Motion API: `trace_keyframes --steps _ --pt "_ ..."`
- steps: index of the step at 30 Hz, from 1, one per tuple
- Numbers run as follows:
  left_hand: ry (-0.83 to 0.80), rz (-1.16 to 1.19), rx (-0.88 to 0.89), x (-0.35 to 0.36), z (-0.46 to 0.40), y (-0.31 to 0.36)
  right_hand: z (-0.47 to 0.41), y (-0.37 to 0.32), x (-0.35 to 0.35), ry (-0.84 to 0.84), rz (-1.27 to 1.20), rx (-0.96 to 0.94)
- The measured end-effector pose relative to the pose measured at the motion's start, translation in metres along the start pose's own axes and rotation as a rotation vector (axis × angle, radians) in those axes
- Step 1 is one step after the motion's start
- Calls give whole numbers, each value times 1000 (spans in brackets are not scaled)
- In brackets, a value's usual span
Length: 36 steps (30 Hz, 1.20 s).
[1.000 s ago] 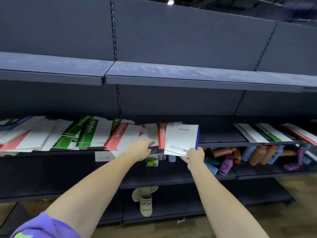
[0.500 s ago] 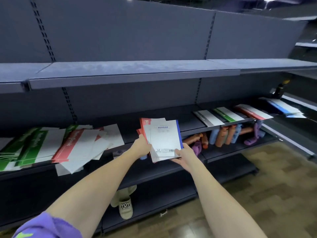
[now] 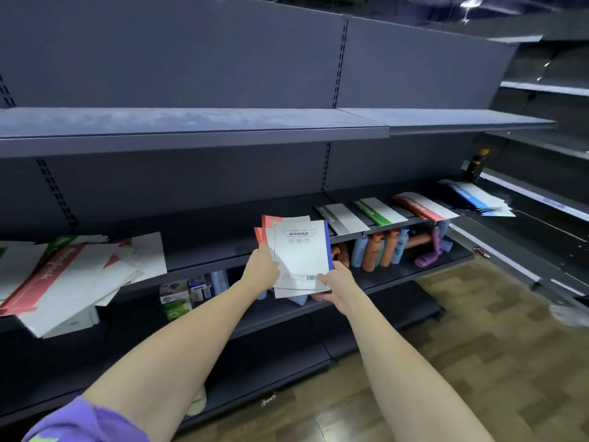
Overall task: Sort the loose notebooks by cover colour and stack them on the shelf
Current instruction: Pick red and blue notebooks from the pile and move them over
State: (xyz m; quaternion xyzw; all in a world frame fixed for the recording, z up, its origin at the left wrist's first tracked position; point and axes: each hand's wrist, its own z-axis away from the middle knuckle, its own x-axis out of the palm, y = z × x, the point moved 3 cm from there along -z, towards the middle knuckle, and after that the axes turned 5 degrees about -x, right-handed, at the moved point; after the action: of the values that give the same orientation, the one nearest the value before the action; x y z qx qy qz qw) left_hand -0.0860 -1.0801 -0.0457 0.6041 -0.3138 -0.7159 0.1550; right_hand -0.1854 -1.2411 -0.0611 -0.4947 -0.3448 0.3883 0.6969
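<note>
**Both hands hold a small stack of notebooks in front of the shelving**

Centre of view, just in front of the middle shelf [image 3: 204, 261]: a person w/ bare forearms holds up a handful of notebooks [image 3: 298, 255], back covers facing the camera. Front one is white w/ a barcode near its bottom edge & a blue spine on its right side. Behind it, red-and-white covers poke out at top left.

Left hand [image 3: 262, 270] grips the stack's left edge, fingers curled round behind the covers, so fingertips are hidden. Right hand [image 3: 336, 283] clasps the bottom right corner; thumb lies on the front cover beside the barcode, other fingers are tucked under the stack. Stack is tilted slightly, held clear of the shelf & not resting on it.

Left along the same shelf: a messy pile of loose notebooks [image 3: 75, 275], red and green spines mixed, some hanging over the shelf edge.

Right along it, separate sorted piles lie flat: black-spine pile [image 3: 339, 218], green-spine pile [image 3: 379, 212], red-spine pile [image 3: 425, 207], each apart from the next. Farther right, on the adjoining unit, a blue pile [image 3: 479, 199].

Shelf below holds small boxes [image 3: 178, 296] at left & bottles [image 3: 385, 248] in orange, blue and purple at right. Floor is wood-patterned. Purple sleeve [image 3: 81, 422] shows at bottom left.
</note>
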Motion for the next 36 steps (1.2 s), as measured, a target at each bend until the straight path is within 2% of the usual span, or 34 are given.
trace_keyframes --steps 4,9,18,22,28,32,36 --pt "44 93 -51 15 -8 26 -13 -6 -27 33 13 15" --pt "53 224 -80 35 -32 60 -33 -11 -63 166 27 27" --pt "-204 414 -84 100 -97 128 -97 -29 -136 328 41 64" --pt "-198 466 -61 129 -134 166 -137 -48 -178 387 42 33" --pt "-248 493 -32 169 -171 229 -177 -61 -237 569 34 -84" --pt "-327 480 -27 196 -191 265 -202 -76 -277 569 29 -54" --pt "-324 582 -54 226 -213 306 -248 -91 -329 507 75 -66"
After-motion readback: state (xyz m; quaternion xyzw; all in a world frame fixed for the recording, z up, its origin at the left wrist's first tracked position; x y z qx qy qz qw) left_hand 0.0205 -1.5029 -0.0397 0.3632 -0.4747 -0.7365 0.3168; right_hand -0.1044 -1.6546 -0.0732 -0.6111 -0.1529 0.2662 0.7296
